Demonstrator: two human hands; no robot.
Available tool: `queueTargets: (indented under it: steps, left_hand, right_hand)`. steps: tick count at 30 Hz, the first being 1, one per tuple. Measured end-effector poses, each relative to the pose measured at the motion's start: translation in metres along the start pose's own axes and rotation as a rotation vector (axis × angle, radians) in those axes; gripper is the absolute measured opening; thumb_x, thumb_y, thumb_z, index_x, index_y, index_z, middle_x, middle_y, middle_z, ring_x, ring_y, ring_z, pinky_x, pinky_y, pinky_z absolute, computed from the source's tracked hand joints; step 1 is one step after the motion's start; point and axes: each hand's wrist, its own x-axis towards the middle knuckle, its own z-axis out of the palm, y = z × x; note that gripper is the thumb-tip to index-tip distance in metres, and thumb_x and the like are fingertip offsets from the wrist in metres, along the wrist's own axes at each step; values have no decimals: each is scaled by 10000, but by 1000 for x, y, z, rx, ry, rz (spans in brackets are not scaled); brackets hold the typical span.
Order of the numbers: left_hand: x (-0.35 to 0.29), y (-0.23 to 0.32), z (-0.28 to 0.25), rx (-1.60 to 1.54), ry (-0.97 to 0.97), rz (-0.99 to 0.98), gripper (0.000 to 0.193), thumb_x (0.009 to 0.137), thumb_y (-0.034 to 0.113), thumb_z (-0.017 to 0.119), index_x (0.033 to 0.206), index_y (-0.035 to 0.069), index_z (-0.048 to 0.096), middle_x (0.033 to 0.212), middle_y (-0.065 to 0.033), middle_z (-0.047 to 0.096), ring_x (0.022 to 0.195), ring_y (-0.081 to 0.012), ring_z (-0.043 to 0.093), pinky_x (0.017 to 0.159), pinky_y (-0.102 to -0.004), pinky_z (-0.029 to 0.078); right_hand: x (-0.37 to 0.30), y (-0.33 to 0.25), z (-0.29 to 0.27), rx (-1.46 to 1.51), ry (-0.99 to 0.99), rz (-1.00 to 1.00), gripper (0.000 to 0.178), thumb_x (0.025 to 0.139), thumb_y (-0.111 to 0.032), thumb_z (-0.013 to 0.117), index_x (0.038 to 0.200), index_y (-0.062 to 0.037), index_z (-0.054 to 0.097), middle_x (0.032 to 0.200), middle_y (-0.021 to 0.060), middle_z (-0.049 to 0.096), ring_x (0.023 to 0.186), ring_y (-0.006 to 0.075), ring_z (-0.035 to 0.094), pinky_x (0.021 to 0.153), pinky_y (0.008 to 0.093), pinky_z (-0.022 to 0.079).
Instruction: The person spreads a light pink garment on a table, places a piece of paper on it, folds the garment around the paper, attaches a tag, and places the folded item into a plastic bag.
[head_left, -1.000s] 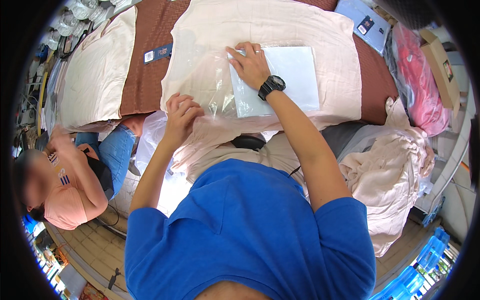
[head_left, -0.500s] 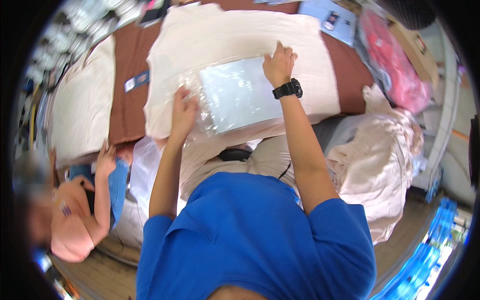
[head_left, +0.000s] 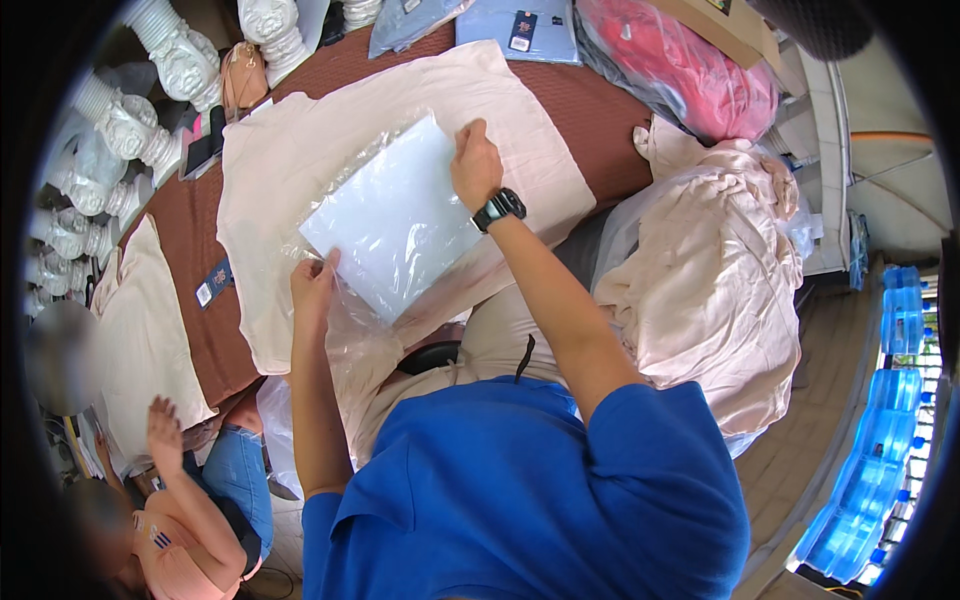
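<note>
A pale rectangular sheet (head_left: 392, 215) lies inside a clear plastic bag (head_left: 352, 300), tilted on a cream garment (head_left: 262, 185) that is spread over the table. My left hand (head_left: 312, 285) pinches the bag near the sheet's left corner. At the right side, my right hand (head_left: 476, 168), with a black watch on its wrist, has its fingers curled and closed on the bag's edge beside the sheet. The bag's loose near end hangs toward my lap.
A brown cloth (head_left: 590, 120) covers the table. Bagged blue shirts (head_left: 515, 32) and a bagged red bundle (head_left: 680, 65) lie at the back. A cream cloth heap (head_left: 710, 280) is at my right. A co-worker (head_left: 190, 530) sits at left beside another cream garment (head_left: 150, 330).
The bagged sheet has turned, its right side swinging away from me. My left hand now pinches the bag, and my right hand's fingers have curled in. The head view has shifted.
</note>
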Motion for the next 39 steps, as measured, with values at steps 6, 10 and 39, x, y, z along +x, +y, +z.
queueTargets:
  steps: [6,10,39]
  left_hand:
    - [-6,44,10,-76,105,244,183,971,199,665,938,25,619,834,-2,634,754,-62,582,679,-244,513]
    - [-44,46,-37,51,218,248,175,983,205,648,931,42,611,853,5,643,789,-57,586,714,-239,511]
    - [-36,64,-36,-65,167,469,167,970,93,637,1105,-5,643,1004,-35,697,867,-92,620,789,-247,482]
  right_hand:
    - [130,61,-104,-681,26,-49,491,945,-360,584,1286,-57,402,880,188,706,789,371,719,661,525,564]
    - [195,152,-249,-705,-148,107,523,932,-240,498,1365,-9,319,1123,314,649,1044,484,633,904,548,495]
    - [158,31,-204,-55,-706,247,720,935,-673,509,1284,-50,600,904,207,726,845,305,722,747,406,563]
